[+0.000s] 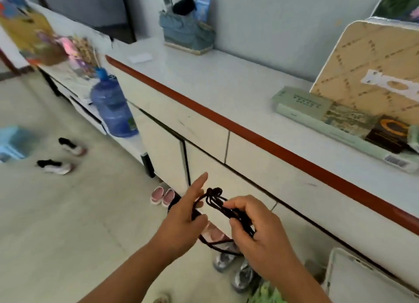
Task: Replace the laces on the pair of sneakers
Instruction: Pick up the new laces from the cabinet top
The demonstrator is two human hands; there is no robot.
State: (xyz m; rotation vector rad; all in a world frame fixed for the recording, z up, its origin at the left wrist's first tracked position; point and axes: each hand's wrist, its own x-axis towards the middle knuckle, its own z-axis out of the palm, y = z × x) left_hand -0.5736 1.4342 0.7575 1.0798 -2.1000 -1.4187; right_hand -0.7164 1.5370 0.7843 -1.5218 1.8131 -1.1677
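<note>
A knotted bundle of dark maroon laces (pixel 217 202) hangs between my two hands in front of the cabinet. My right hand (pixel 256 230) grips the bundle, fingers curled round the strands. My left hand (pixel 186 219) pinches a strand with thumb and lower fingers while its index finger points up. A loop of lace droops below both hands. A pair of black-and-white sneakers (pixel 56 165) lies far off on the floor at the left, the second shoe (pixel 72 146) behind the first.
A long white counter with a red-brown edge (pixel 249 132) runs along the right. Pink slippers (pixel 162 196) and grey shoes (pixel 242 275) sit on the floor by the cabinet. A blue water jug (pixel 112 105) stands at the left. Boxes lie on the counter.
</note>
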